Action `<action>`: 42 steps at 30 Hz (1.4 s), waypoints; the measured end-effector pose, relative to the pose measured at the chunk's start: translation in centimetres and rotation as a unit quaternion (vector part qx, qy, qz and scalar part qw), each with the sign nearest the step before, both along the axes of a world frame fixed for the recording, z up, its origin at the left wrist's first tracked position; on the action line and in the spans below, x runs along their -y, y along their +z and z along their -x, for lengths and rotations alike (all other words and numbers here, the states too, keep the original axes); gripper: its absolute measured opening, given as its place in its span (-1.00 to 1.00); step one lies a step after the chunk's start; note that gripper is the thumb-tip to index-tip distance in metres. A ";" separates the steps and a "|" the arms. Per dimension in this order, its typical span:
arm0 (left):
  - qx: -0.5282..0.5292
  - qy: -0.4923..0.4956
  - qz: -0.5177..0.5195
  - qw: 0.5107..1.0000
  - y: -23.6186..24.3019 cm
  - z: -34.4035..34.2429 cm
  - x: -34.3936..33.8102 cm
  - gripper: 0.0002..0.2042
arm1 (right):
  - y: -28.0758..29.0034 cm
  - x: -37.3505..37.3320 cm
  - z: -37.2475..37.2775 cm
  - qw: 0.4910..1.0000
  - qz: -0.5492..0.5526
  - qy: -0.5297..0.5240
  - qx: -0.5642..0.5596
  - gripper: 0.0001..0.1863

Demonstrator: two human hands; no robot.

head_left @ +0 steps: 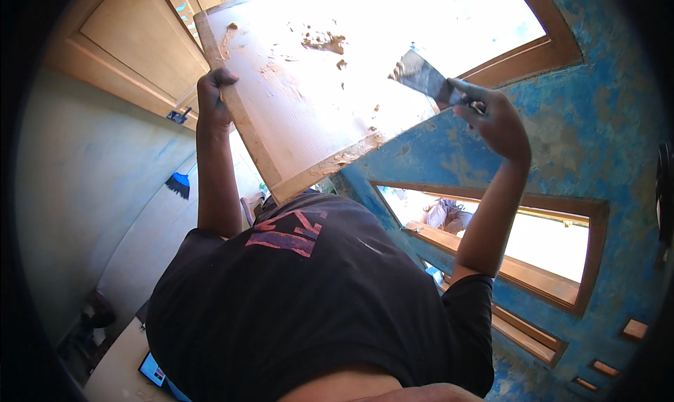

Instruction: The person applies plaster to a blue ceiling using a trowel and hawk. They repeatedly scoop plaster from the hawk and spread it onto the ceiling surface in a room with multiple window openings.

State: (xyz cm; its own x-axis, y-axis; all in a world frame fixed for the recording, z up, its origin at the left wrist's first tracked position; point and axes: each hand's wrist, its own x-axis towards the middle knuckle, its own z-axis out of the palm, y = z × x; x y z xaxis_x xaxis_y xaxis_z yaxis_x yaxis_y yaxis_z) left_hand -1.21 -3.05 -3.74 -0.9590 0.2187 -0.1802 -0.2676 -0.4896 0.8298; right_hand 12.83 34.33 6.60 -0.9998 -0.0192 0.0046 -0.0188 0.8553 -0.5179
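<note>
I have my right fingers wrapped around the scraper, slanting up-left over the board my left fingers clasp.

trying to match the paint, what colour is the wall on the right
The wall is mottled blue with greyish-beige patches, best seen in the head view.

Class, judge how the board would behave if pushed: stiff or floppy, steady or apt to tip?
The board is probably stiff, as no sag shows. It may tip if pushed at its right side, since the left hand grips its left edge. Paste-like lumps on its face could make it slippery.
</note>
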 end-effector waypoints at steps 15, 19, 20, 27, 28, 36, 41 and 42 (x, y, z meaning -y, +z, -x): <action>0.007 0.025 -0.012 1.000 1.0 -1.0 -0.7 -0.62 | -2.0 5.6 2.7 0.980 0.078 -0.047 0.178 -0.65; -0.008 0.002 0.007 1.000 2.3 -2.4 -1.4 -0.48 | -2.7 6.1 2.6 0.979 0.116 -0.040 0.164 -0.62; -0.014 0.002 0.015 1.000 2.3 -2.6 -1.6 -0.46 | -3.0 6.4 2.5 0.978 0.130 -0.048 0.158 -0.62; -0.029 0.033 0.047 0.998 2.4 -3.0 -1.4 -0.45 | -5.3 7.4 2.2 0.966 0.221 -0.086 0.099 -0.61; -0.028 0.027 0.023 0.999 2.4 -3.1 -1.3 -0.47 | -5.4 7.7 2.0 0.963 0.236 -0.091 0.091 -0.61; -0.055 0.024 0.006 0.998 3.0 -2.9 -0.6 -0.55 | -3.2 8.4 -0.4 0.957 0.266 -0.114 -0.006 -0.64; -0.038 0.023 -0.004 0.999 3.7 -3.2 -0.9 -0.55 | -3.6 8.0 -0.4 0.976 0.154 -0.140 -0.068 -0.63; -0.032 0.022 -0.010 0.999 3.7 -3.1 -0.9 -0.55 | -3.7 8.0 -0.1 0.978 0.122 -0.147 -0.081 -0.64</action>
State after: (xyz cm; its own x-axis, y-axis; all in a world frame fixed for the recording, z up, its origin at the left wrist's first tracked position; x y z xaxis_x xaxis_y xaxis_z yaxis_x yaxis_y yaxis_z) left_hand 1.91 -2.18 -0.01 -0.9771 0.1794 -0.1143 -0.1924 -0.5160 0.8347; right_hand 12.95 26.34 2.86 -0.9480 0.2898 0.1317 0.1105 0.6876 -0.7176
